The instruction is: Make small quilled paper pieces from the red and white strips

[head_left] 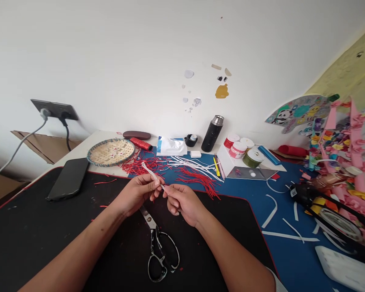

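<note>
Head camera: our left hand [143,190] and right hand [182,202] both pinch a white strip [149,170]; the woven basket [95,161] holds small scraps [114,155].

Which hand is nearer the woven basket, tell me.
Left. The left hand is in front and right of the woven basket; the right hand is farther right.

Worn on the head; looks forward and down from above the black desk mat [124,259]. Catches left hand [142,190] and right hand [184,200] at close range, below centre. Faces the white wall [124,61], farther off. Spans wall socket [56,109] at left to paper flowers [359,144] at right.
</note>
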`<act>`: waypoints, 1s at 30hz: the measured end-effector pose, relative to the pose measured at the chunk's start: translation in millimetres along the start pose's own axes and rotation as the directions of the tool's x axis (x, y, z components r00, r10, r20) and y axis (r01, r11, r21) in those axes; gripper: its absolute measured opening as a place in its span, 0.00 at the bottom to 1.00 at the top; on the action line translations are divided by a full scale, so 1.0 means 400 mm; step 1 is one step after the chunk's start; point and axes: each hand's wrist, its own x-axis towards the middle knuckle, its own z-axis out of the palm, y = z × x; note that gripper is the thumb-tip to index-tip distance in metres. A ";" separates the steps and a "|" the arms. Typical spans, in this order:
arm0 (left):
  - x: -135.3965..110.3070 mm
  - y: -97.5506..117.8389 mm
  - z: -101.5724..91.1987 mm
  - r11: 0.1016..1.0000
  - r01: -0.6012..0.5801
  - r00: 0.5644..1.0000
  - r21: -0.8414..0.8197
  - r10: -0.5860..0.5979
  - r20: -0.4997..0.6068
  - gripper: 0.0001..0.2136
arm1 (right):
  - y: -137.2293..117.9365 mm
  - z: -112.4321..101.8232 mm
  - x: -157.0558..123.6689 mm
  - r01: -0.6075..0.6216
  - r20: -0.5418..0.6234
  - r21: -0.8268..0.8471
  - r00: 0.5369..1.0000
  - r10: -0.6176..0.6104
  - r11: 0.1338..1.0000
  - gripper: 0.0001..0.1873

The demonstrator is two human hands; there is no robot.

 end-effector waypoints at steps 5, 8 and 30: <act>0.001 0.001 -0.004 0.999 -0.035 0.999 -0.017 0.034 -0.024 0.16 | -0.004 -0.004 0.000 0.024 -0.012 0.013 1.000 -0.024 1.000 0.24; 0.000 0.002 -0.005 0.998 -0.054 0.998 -0.028 0.053 -0.044 0.15 | -0.003 -0.003 -0.003 0.015 -0.002 0.013 1.000 -0.015 1.000 0.24; -0.004 0.017 -0.009 0.987 -0.136 0.984 -0.085 0.125 -0.131 0.16 | -0.016 0.002 -0.010 0.069 -0.039 -0.012 0.997 -0.070 0.998 0.20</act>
